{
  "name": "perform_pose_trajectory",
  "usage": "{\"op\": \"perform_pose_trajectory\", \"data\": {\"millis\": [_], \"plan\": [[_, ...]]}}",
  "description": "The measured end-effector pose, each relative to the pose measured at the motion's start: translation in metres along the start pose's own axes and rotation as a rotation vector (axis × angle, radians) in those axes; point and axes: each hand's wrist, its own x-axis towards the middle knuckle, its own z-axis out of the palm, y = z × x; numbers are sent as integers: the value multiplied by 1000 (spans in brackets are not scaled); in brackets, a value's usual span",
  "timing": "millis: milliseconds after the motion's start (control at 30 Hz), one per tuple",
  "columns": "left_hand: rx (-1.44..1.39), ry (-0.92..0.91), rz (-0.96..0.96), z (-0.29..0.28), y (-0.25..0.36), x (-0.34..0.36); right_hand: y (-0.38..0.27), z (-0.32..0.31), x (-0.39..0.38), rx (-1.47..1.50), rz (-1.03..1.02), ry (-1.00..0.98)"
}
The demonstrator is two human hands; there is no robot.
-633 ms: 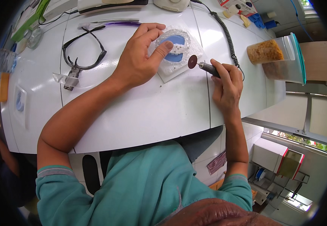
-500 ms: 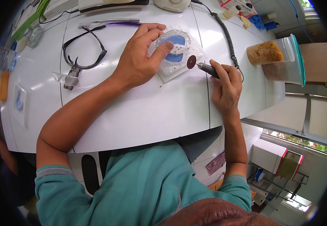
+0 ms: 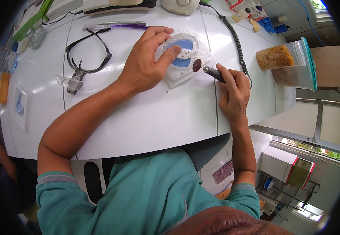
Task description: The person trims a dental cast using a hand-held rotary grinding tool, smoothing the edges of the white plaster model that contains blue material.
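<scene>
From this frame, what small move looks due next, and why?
Probably bringing the dark disc onto the clear tray. The right hand grips the rotary handpiece with the disc at the tray's edge, while the left hand pins the tray to the table.

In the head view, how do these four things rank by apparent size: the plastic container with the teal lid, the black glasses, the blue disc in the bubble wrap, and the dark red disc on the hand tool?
Largest to smallest:
1. plastic container
2. black glasses, close to the container, so this order is unsure
3. blue disc
4. dark red disc
</scene>
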Motion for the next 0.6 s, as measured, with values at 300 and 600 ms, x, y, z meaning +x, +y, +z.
{"op": "perform_pose_trajectory", "data": {"millis": [300, 600], "plan": [[-12, -52, -82, -3, 4, -1, -1, 1, -1, -10, 1, -2], [42, 66, -41, -6, 6, -1, -4, -2, -12, 54, 166, 132]]}}
